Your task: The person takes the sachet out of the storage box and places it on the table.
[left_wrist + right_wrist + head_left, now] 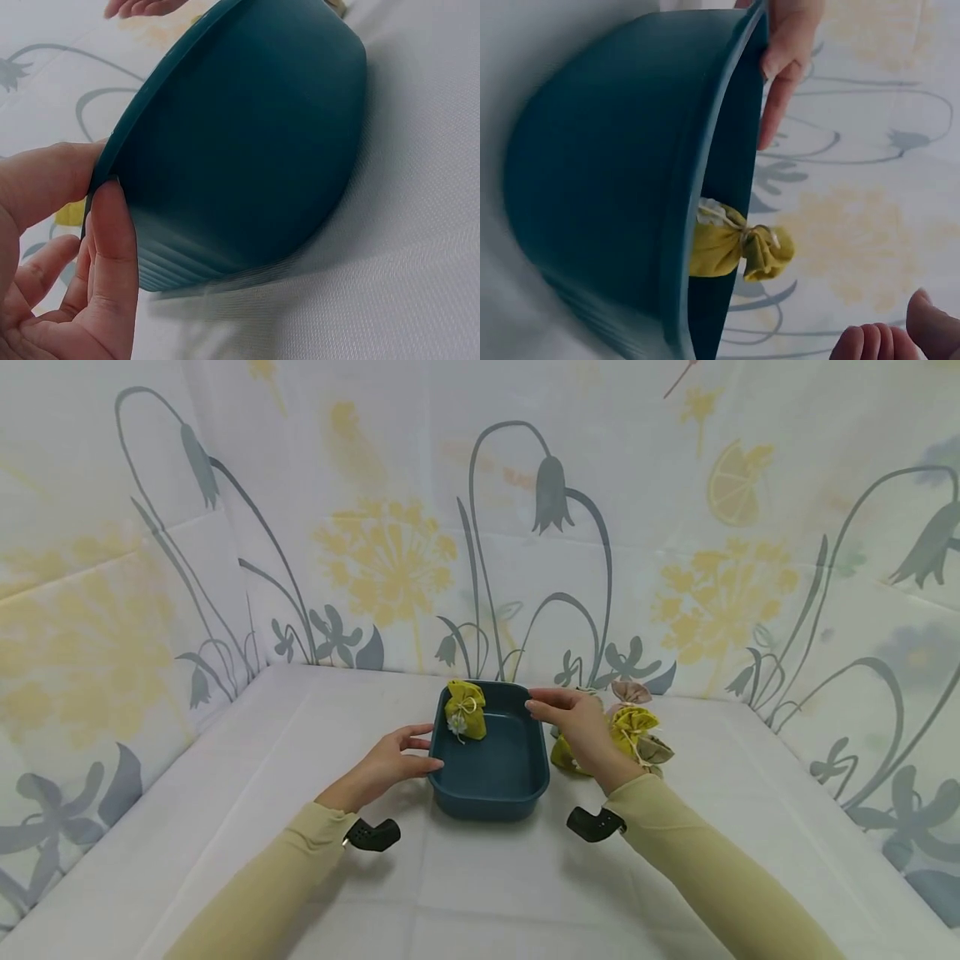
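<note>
A dark teal plastic bin (pixel 491 768) stands on the table between the hands. At its left rim, my left hand (pixel 390 760) pinches the edge between thumb and fingers, seen close up in the left wrist view (pixel 67 247). One mustard-yellow drawstring pouch (pixel 467 710), with a white flower trim, lies inside at the back left; its tied neck rises past the rim in the right wrist view (pixel 742 244). My right hand (pixel 581 727) is by the bin's back right corner, with loosely bent fingers (pixel 870 341) and nothing between them.
Several more pouches, yellow (pixel 633 722), pink (pixel 632 692) and olive (pixel 654 750), are heaped right of the bin, partly hidden behind the right hand. A white cloth covers the table (pixel 480 885). Flower-printed fabric (pixel 495 568) hangs behind and at both sides.
</note>
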A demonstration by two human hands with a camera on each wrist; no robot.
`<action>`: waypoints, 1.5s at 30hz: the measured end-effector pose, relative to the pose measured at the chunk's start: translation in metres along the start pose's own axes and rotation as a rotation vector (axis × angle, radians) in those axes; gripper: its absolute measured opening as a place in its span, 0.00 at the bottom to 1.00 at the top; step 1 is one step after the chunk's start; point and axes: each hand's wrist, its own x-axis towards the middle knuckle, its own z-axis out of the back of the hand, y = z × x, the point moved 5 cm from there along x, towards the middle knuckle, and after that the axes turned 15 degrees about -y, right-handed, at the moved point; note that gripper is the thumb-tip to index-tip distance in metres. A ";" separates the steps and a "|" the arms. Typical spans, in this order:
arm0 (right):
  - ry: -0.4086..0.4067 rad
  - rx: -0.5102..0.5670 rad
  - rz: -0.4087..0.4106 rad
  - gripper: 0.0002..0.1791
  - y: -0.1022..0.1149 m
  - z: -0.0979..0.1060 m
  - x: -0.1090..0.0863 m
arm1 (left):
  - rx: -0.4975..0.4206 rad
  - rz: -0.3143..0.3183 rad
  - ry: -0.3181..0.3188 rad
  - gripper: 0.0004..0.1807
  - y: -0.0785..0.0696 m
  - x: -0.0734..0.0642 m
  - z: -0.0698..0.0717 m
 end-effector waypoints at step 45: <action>0.114 -0.390 0.032 0.17 -0.004 -0.095 0.055 | -0.014 0.017 0.017 0.37 0.001 0.002 0.001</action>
